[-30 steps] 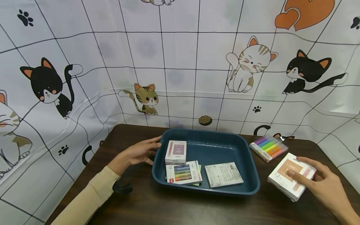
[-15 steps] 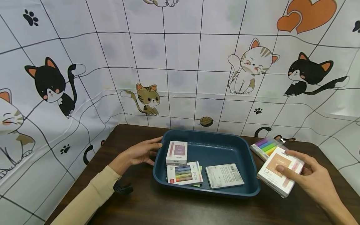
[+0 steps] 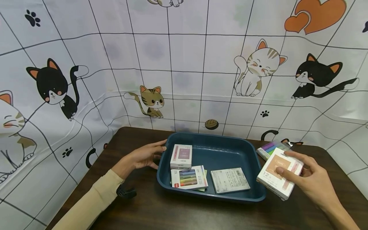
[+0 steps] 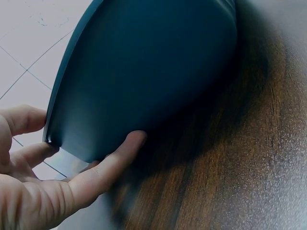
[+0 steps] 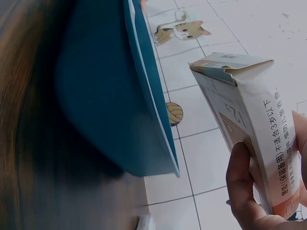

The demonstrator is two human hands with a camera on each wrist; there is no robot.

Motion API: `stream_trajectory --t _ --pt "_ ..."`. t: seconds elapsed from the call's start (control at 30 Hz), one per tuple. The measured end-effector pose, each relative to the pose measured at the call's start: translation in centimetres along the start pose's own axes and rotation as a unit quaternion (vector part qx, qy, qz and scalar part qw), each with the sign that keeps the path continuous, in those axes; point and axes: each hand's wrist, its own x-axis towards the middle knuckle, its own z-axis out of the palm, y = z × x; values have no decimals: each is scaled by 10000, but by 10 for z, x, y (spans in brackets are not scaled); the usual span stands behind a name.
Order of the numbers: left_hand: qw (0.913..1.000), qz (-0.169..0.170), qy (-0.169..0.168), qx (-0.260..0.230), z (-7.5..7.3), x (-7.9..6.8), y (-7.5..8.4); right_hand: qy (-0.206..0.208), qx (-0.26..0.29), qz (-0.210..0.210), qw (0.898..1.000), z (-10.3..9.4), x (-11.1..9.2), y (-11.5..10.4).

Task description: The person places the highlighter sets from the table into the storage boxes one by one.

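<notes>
My right hand (image 3: 313,180) grips a white box with an orange panel and the number 12 (image 3: 280,172), thumb on its front face. That box is tilted in the air at the right end of a dark blue tray (image 3: 224,150). In the right wrist view the box (image 5: 259,129) shows printed text along its side, apart from the tray wall. My left hand (image 3: 145,156) touches the tray's left end from outside. Seen from the left wrist, its thumb lies straight along the outer wall (image 4: 144,72) and the other fingers are near the rim.
Inside the tray are a white box with a purple panel (image 3: 181,156), a box picturing coloured sticks (image 3: 189,177) and a flat pale box with small print (image 3: 230,180). A rainbow marker pack (image 3: 270,148) lies behind the held box. A black object (image 3: 126,192) sits near the left sleeve.
My right hand has carried the white-and-orange box leftward to the tray's right edge, now covering part of the marker pack. My left hand stays at the tray's left end.
</notes>
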Motion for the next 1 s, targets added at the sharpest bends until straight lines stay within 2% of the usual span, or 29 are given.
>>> stream_trajectory --t 0.37,0.83,1.0 --pt "9999 23 -133 -20 0 -2 1 -361 512 -269 9977 28 8 -17" --pt "9999 62 -116 2 1 -1 2 -643 1203 -219 9904 57 16 -26" --pt "9999 33 -141 -51 1 -2 2 -719 1279 -227 9889 65 17 -27"
